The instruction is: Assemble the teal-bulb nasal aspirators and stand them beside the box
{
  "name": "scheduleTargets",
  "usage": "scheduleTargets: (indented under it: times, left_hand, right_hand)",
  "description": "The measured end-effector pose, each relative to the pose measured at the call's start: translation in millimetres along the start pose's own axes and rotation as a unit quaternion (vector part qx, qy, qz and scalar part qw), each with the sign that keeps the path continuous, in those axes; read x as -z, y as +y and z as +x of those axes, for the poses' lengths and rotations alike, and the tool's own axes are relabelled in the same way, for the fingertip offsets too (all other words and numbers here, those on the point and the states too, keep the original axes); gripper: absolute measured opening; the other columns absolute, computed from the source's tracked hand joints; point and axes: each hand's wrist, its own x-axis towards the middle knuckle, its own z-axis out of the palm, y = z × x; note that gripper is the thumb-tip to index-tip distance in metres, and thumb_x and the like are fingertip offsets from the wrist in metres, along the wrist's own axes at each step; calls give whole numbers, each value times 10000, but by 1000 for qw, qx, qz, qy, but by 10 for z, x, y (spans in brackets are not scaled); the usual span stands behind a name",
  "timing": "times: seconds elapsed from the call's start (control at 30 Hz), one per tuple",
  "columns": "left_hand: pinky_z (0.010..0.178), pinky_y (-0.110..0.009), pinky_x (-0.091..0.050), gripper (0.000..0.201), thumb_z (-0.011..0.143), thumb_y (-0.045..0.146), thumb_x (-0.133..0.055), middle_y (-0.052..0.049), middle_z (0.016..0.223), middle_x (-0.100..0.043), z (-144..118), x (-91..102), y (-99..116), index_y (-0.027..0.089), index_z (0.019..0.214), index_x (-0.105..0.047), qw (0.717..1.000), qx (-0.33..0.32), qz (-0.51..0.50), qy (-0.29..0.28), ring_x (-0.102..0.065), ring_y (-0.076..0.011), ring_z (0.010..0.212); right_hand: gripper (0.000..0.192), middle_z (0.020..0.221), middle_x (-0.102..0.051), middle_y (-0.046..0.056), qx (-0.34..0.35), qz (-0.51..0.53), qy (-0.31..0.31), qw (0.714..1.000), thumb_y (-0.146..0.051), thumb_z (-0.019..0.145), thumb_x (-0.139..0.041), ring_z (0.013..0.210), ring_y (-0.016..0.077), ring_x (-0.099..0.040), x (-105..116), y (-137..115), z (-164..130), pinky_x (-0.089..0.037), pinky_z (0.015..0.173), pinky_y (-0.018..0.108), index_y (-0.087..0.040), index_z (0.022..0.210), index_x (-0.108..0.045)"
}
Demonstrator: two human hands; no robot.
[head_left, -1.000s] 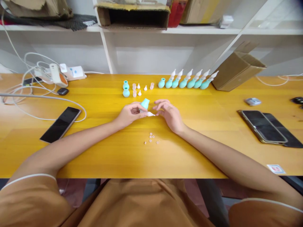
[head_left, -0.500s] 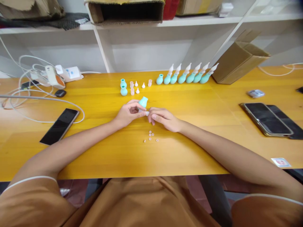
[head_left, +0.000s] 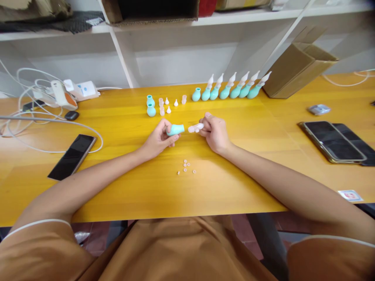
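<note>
Now, on the near side of both hands, six small pinkish rings are lying loose on the table. Just past them the change is showing: the pale nozzle piece, a moment ago at the left fingertips, is sitting in the right hand alone, and the turquoise bulb is turning its mouth toward it. So the two parts seem to be lining up end to end, still apart, with a narrow gap showing between them.

The left hand is pinching the bulb between thumb and fingers; the right is curling its fingers around the nozzle, though which fingertips are bearing the grip I can't tell.

And the bulb is looking smooth and matt, tilted onto its side; the nozzle is looking whitish and translucent, its far end disappearing behind the fingers.

Beyond the left hand, spare bulbs, pale collars and white tips are waiting; beyond the right, topped bulbs are standing in a row, one bare bulb heading it.
</note>
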Motion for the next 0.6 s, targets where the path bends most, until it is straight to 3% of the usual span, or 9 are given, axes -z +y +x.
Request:
scheduleTargets:
  times: [0.1,0.33,0.6]
  left_hand:
    - [623,-230,-507,626,939,593,-858,13,933,-730,-13,2,-1,266,969,-325,1000,14,-5,-24,-677,-96,690]
    - [623,-241,-526,652,947,665,-831,6,934,-760,-25,15,3,271,980,-312,998,19,3,-55,-650,-88,642]
    - [598,-242,-475,654,968,671,-804,13,936,-777,-24,9,25,276,978,-283,998,23,4,-66,-647,-91,621]
  right_hand:
    - [895,611,-153,-64,-3,9,-9,1000,-937,870,-698,521,104,-111,-7,0,-3,-110,486,311,-251,565,-211]
    - [896,624,-167,-51,12,31,-35,999,-872,845,-793,547,106,-152,-69,-18,-77,-140,522,310,-235,543,-239]
    - [807,604,-322,-20,78,-121,6,990,-871,958,-666,582,127,-282,-28,-30,-158,-209,563,329,-220,578,-376]
